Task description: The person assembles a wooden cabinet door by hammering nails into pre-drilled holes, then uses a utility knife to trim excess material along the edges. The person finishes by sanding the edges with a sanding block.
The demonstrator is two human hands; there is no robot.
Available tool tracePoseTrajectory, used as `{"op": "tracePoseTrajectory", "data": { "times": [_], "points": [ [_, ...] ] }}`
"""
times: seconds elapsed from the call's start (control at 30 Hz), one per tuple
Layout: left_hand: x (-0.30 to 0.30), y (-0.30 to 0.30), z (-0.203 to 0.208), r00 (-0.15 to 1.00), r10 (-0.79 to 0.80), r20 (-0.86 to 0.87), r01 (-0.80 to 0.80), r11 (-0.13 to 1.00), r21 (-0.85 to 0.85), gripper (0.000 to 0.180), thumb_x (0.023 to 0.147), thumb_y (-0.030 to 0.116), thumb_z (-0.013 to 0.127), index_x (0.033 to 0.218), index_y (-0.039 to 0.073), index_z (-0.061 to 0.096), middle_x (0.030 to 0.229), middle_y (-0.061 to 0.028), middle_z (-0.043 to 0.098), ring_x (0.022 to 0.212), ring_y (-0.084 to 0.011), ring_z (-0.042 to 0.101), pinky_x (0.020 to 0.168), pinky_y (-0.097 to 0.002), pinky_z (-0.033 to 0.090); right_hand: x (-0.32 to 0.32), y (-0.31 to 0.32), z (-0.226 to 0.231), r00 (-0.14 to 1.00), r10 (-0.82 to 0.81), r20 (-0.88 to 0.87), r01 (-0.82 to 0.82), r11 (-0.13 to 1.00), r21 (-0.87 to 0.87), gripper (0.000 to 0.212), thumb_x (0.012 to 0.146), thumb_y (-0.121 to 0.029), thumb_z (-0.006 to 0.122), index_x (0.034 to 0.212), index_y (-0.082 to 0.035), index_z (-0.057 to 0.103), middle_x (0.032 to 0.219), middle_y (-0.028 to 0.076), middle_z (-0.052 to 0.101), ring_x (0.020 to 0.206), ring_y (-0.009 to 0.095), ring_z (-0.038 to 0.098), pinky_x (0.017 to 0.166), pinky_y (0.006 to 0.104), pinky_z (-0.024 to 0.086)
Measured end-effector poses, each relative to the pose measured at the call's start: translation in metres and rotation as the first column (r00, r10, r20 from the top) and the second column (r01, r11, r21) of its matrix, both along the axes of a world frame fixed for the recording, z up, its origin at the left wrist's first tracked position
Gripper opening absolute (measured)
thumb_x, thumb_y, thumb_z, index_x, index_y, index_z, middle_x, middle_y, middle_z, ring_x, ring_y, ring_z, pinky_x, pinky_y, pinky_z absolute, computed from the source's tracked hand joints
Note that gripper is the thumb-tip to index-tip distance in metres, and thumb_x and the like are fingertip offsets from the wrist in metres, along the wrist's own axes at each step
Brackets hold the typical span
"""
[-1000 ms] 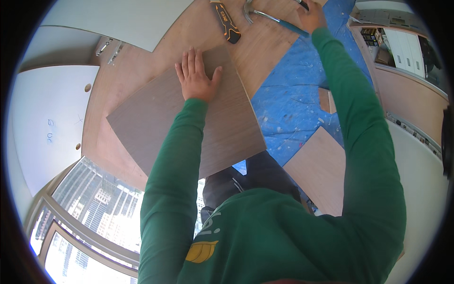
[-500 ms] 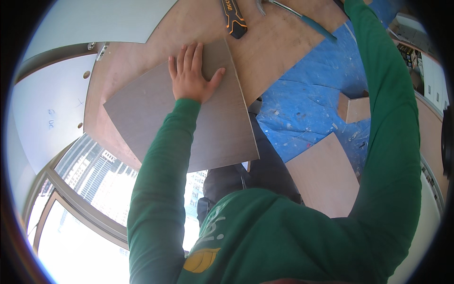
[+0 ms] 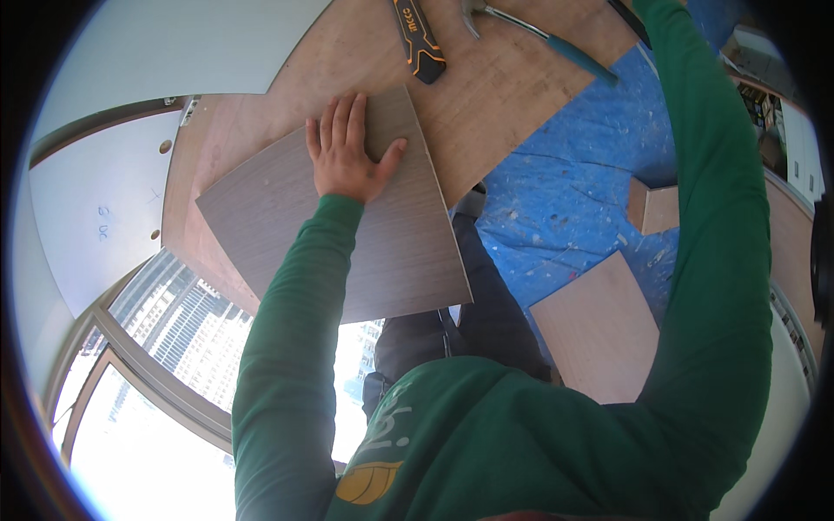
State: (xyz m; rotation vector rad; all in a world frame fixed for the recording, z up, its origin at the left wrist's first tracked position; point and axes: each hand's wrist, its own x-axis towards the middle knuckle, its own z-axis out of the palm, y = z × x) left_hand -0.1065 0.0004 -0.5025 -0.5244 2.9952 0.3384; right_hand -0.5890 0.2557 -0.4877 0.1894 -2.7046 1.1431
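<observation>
My left hand (image 3: 347, 156) lies flat on a grey-brown wood-grain board (image 3: 408, 234), fingers spread and thumb held out to the side. The board rests on a larger plywood surface (image 3: 486, 113), and its near edge sticks out over my legs. Beyond it lies a tool with a black-and-orange handle (image 3: 424, 52), its far end cut off by the picture's top edge. To the right of that is a claw hammer (image 3: 556, 43) with a teal grip. My right arm stretches to the upper right, and its hand is outside the picture. A dark bar-like thing (image 3: 629, 21) shows beside that sleeve.
Blue sheeting (image 3: 556, 200) with pale specks covers the floor at right. On it are a light wood panel (image 3: 604, 321) and a small wooden piece (image 3: 656, 208). White panels (image 3: 95, 200) stand at left, above a bright window (image 3: 182, 321). Shelving (image 3: 764, 113) is at far right.
The whole view has shifted slightly, so the board, hammer and black-and-orange tool sit a little lower. My left hand stays flat on the board, and my right arm remains stretched out.
</observation>
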Motion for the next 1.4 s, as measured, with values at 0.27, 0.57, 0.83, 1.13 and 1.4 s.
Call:
{"op": "tracePoseTrajectory", "data": {
  "times": [0.27, 0.57, 0.83, 1.13, 1.4],
  "points": [
    [-0.004, 0.002, 0.000, 0.997, -0.046, -0.057, 0.047, 0.999, 0.009, 0.093, 0.088, 0.065, 0.063, 0.159, 0.011, 0.037, 0.163, -0.0064, 0.040, 0.156, -0.0249, 0.027, 0.129, -0.0534, 0.008, 0.062, 0.054, 0.079, 0.920, 0.377, -0.108, -0.248, 0.343, -0.906, 0.050, 0.095, -0.035, 0.069, 0.119, 0.009, 0.062, 0.105, 0.019, 0.073, 0.095, 0.034, 0.070, 0.087, 0.0441, 0.055],
    [0.001, 0.001, -0.001, 0.997, -0.046, -0.068, 0.046, 0.999, -0.002, 0.096, 0.089, 0.068, 0.060, 0.160, 0.008, 0.035, 0.161, -0.0122, 0.041, 0.156, -0.0257, 0.027, 0.129, -0.0536, 0.008, 0.466, 0.107, -0.021, 0.351, 0.692, 0.631, 0.689, 0.266, -0.674, 0.048, 0.102, -0.028, 0.061, 0.136, 0.004, 0.056, 0.133, 0.021, 0.063, 0.121, 0.033, 0.063, 0.102, 0.0500, 0.051],
    [0.001, 0.003, -0.005, 0.986, -0.085, -0.142, 0.088, 0.996, 0.010, 0.096, 0.091, 0.070, 0.057, 0.160, 0.008, 0.034, 0.161, -0.0150, 0.039, 0.155, -0.0294, 0.027, 0.128, -0.0536, 0.008, 0.578, 0.061, -0.010, 0.422, 0.648, 0.634, 0.754, 0.137, -0.642, 0.041, 0.098, -0.023, 0.066, 0.133, -0.003, 0.058, 0.123, 0.009, 0.067, 0.111, 0.021, 0.065, 0.099, 0.0384, 0.050],
    [0.027, 0.040, -0.003, 0.971, -0.223, -0.089, 0.229, 0.972, 0.054, 0.099, 0.092, 0.073, 0.053, 0.162, 0.006, 0.030, 0.162, -0.0150, 0.037, 0.156, -0.0286, 0.025, 0.128, -0.0566, 0.007, 0.667, 0.068, 0.004, 0.571, 0.420, 0.706, 0.714, 0.170, -0.679, 0.031, 0.102, -0.022, 0.060, 0.127, -0.004, 0.061, 0.116, 0.008, 0.068, 0.110, 0.022, 0.066, 0.100, 0.0399, 0.049],
    [0.044, 0.077, -0.002, 0.938, -0.322, -0.131, 0.337, 0.935, 0.114, 0.093, 0.095, 0.069, 0.054, 0.159, 0.004, 0.035, 0.160, -0.0162, 0.039, 0.154, -0.0293, 0.028, 0.128, -0.0570, 0.008, 0.707, 0.081, 0.016, 0.548, 0.390, 0.740, 0.801, 0.011, -0.599, 0.030, 0.098, -0.023, 0.064, 0.122, -0.005, 0.064, 0.114, 0.009, 0.070, 0.107, 0.025, 0.068, 0.097, 0.0434, 0.051]
  ]
}}
